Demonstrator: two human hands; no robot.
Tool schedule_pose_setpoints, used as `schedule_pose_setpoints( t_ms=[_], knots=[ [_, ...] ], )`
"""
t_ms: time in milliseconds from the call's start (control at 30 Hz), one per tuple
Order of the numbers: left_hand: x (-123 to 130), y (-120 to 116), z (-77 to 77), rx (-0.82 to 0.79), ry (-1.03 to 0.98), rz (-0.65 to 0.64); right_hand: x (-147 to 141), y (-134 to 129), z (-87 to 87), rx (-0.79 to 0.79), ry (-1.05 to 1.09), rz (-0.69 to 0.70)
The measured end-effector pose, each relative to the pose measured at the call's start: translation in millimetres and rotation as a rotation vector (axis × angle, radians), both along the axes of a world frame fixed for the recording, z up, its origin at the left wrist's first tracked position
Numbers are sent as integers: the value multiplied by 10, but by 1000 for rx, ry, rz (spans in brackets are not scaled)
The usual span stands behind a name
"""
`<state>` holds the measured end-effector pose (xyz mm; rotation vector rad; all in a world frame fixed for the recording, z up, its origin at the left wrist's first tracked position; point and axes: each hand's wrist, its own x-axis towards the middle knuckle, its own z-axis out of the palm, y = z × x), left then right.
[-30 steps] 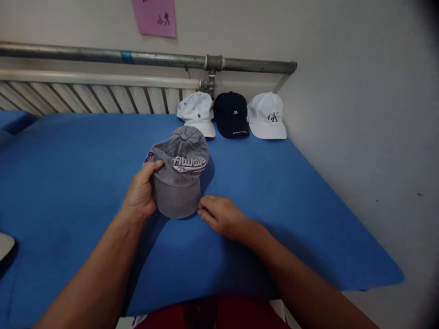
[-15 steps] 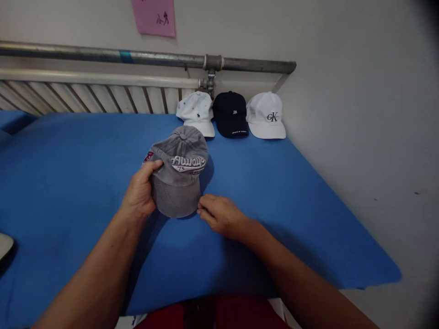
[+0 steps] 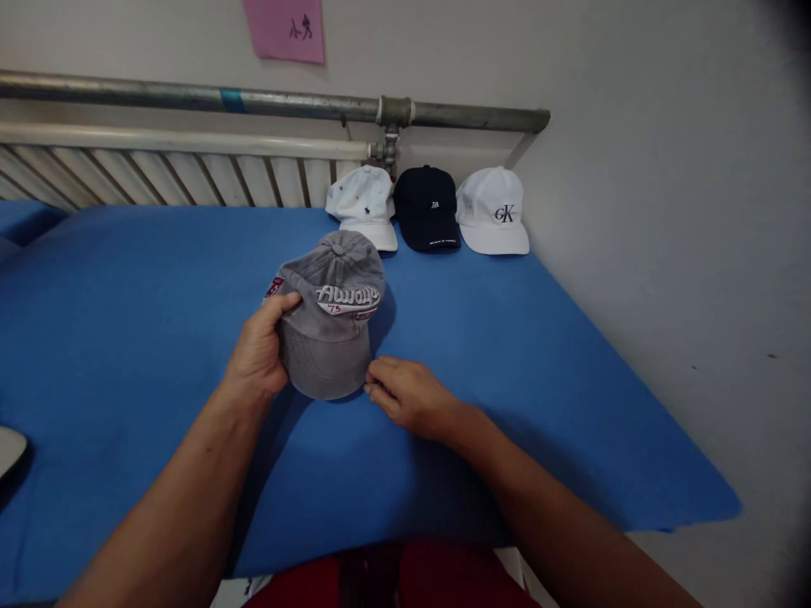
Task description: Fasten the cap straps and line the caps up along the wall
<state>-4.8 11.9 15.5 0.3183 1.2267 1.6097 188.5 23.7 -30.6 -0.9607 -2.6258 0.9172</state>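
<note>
A grey cap (image 3: 326, 363) with raised "Always" lettering is tilted over the blue surface, its brim toward me. My left hand (image 3: 259, 346) grips its left side, thumb on top and the other fingers hidden beneath. At the brim's right edge is my right hand (image 3: 402, 393), its fingers curled together; whether they pinch the brim or only touch it is hidden. Behind stand three caps in a row: a white cap (image 3: 367, 203) with a small dark emblem, a black cap (image 3: 426, 207) and a white cap (image 3: 491, 207) with dark letters.
The blue-covered table (image 3: 158, 338) reaches back to a radiator (image 3: 209, 177) and a metal pipe (image 3: 304, 103). A wall (image 3: 665, 211) bounds the right side. A pink note (image 3: 285, 29) hangs above. Part of a pale object (image 3: 9, 449) shows at the left edge.
</note>
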Motion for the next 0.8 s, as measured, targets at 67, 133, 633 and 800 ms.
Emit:
schedule_pose_setpoints(
  t_ms=[67, 133, 633, 800],
  knots=[
    [-7, 2, -11, 8, 5, -8, 1, 1, -1, 0, -1, 4],
    [-15, 2, -21, 17, 1, -9, 2, 0, -1, 0, -4, 6],
    [-31, 28, -65, 28, 14, 10, -2, -1, 9, -3, 5, 2],
    [-33, 33, -70, 32, 8, 11, -2, -2, 3, -4, 9, -1]
  ],
)
